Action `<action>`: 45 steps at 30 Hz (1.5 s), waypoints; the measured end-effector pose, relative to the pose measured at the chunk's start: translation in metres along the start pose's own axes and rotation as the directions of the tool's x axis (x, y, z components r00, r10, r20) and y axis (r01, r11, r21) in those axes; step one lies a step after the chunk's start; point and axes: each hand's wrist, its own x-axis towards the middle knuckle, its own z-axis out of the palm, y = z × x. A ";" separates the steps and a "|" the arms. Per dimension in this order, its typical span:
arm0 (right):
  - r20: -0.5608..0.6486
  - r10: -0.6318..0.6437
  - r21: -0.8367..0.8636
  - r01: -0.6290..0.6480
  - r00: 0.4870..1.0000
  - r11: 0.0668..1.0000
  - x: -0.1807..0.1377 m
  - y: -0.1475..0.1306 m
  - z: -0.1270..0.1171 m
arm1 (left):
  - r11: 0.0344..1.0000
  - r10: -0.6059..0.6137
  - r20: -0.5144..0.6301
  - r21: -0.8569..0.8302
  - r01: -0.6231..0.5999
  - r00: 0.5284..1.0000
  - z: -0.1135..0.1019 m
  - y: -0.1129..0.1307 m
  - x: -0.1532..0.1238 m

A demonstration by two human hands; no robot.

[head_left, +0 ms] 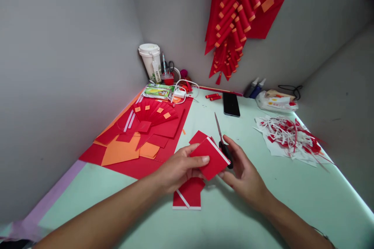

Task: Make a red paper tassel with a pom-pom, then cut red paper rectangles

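My left hand (181, 168) grips a square piece of red paper (214, 165), its thumb lying on top. A white strip runs along the paper's upper right edge. In my right hand (248, 173) are black-handled scissors (226, 153), blades pointing up and away from me. The right thumb and a fingertip are at the paper's lower right corner; whether they pinch it I cannot tell. Another red piece (198, 136) shows just behind the held paper. Below my left hand, red cards (194, 196) with white strips lie on the table, partly hidden by the hand.
Red and orange sheets with a pleated red fan (154, 113) cover the table's left. A black phone (231, 106) and small red rolls (214, 97) lie at the back. Paper scraps (288, 136) are heaped at right. Firecracker decorations (233, 15) hang on the wall. A white cup (149, 60) stands back left.
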 end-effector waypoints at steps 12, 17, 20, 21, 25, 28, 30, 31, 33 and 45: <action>-0.058 0.047 0.026 -0.046 0.997 0.999 0.006 -0.010 0.001 | 0.989 -0.043 0.066 0.142 0.034 0.997 -0.002 -0.004 0.004; 0.000 0.056 0.057 -0.056 0.998 0.997 0.006 -0.006 0.002 | 0.993 -0.010 0.035 0.118 0.006 0.999 -0.001 -0.002 0.005; -0.022 0.066 0.046 -0.065 0.998 0.997 0.007 -0.004 0.005 | 0.981 0.011 0.041 0.192 -0.019 0.999 -0.001 -0.004 0.004; -0.039 0.077 0.043 -0.075 0.996 0.996 0.008 -0.004 0.005 | 0.975 0.017 0.042 0.221 -0.026 0.999 0.000 -0.005 0.004; -0.104 0.123 0.005 -0.123 0.987 0.992 0.009 -0.006 0.000 | 0.960 0.015 0.020 0.278 -0.020 1.000 0.003 -0.005 0.001; -0.065 0.114 0.030 -0.112 0.991 0.993 0.007 -0.006 -0.012 | 0.966 0.058 -0.016 0.252 -0.052 0.998 0.003 -0.001 -0.001; 0.019 0.079 0.077 -0.080 0.997 0.994 0.006 -0.006 -0.023 | 0.969 0.114 -0.050 0.228 -0.099 0.992 0.002 0.001 0.000; 0.062 0.059 0.093 -0.064 0.996 0.994 0.007 -0.006 -0.029 | 0.967 0.146 -0.070 0.223 -0.127 0.987 0.000 0.003 0.000; 0.139 0.049 0.096 -0.063 0.989 0.993 0.008 -0.007 -0.041 | 0.954 0.217 -0.120 0.235 -0.184 0.969 -0.005 0.007 0.001; 0.266 0.165 -0.381 -0.053 0.950 0.923 0.014 -0.022 -0.075 | 0.913 0.274 -0.204 0.362 -0.188 0.940 -0.019 0.028 -0.001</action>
